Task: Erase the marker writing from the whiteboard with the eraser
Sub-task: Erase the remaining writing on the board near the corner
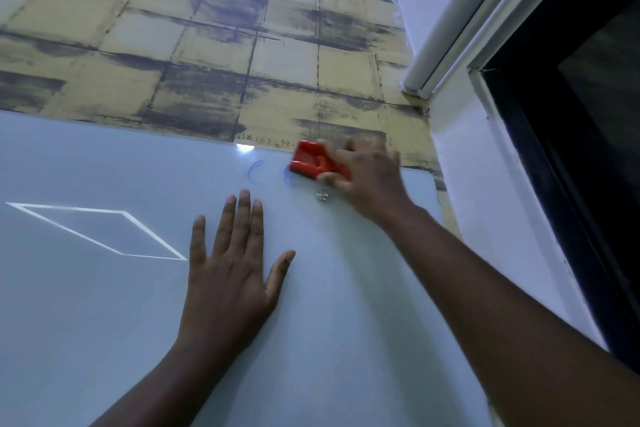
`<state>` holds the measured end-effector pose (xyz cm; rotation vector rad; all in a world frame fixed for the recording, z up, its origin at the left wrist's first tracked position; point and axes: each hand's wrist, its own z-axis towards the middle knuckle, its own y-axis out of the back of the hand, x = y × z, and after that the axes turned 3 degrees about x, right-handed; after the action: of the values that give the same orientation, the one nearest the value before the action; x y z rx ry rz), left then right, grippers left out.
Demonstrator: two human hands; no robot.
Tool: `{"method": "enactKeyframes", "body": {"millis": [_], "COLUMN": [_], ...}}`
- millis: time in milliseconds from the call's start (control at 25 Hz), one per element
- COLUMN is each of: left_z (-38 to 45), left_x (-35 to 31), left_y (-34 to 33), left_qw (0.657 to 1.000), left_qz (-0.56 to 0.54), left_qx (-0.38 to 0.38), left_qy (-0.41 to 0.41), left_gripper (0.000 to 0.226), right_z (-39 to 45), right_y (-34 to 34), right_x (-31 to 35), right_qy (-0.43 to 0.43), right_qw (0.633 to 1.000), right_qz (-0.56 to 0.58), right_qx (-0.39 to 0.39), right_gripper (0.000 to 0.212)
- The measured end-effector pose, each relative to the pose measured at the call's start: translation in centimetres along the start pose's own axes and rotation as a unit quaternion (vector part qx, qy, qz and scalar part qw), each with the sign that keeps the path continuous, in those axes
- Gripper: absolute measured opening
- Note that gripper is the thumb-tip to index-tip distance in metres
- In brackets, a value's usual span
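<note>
A glossy white whiteboard fills the lower left of the view. Near its top edge my right hand grips a red eraser and holds it against the board. Faint blue marker writing shows just left of the eraser, and another blue stroke peeks out at the eraser's lower left corner. My left hand rests flat on the board below the writing, fingers straight and spread.
A round metal mounting stud sits on the board just below the eraser. A yellow and grey block-patterned wall lies above the board. At the right stand a white wall and a dark window frame.
</note>
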<state>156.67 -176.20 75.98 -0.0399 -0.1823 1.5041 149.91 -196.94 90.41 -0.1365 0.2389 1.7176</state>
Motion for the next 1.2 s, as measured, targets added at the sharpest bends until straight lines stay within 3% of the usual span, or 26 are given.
{"method": "enactKeyframes", "body": {"millis": [160, 280, 360, 520, 640, 1000, 1080, 1200], "left_z": [-0.1, -0.6, -1.3, -2.4, -2.8, -3.1, -3.4, -4.0], "left_x": [0.0, 0.6, 1.1, 1.8, 1.8, 1.7, 1.8, 2.0], "left_y": [0.3, 0.3, 0.4, 0.7, 0.8, 1.0, 1.0, 1.3], "left_qw": [1.000, 0.999, 0.999, 1.000, 1.000, 0.999, 0.999, 0.999], "left_qz": [-0.010, -0.030, -0.030, -0.019, -0.020, -0.035, -0.042, -0.051], "left_qx": [0.019, 0.023, 0.015, -0.003, 0.003, 0.027, 0.024, 0.015], "left_qy": [0.012, 0.014, 0.006, -0.020, -0.018, -0.002, -0.001, -0.014], "left_gripper": [0.085, 0.087, 0.085, 0.081, 0.081, 0.080, 0.079, 0.077], "right_z": [1.9, 2.1, 2.2, 2.8, 2.9, -0.1, -0.1, 0.6], "right_y": [-0.7, -0.5, -0.2, 0.3, 0.3, -0.9, -0.6, -0.2], "right_x": [8.4, 9.9, 8.1, 1.7, 0.3, 9.6, 9.4, 6.7], "right_qy": [0.130, 0.188, 0.178, 0.056, 0.014, 0.226, 0.215, 0.089], "right_qw": [0.991, 0.981, 0.983, 0.998, 0.999, 0.973, 0.974, 0.994], "right_qz": [0.002, 0.004, -0.004, -0.006, 0.015, -0.050, -0.071, -0.058], "right_qx": [0.024, 0.038, 0.032, 0.025, 0.028, 0.004, -0.003, -0.005], "right_gripper": [0.061, 0.060, 0.060, 0.057, 0.055, 0.057, 0.056, 0.055]}}
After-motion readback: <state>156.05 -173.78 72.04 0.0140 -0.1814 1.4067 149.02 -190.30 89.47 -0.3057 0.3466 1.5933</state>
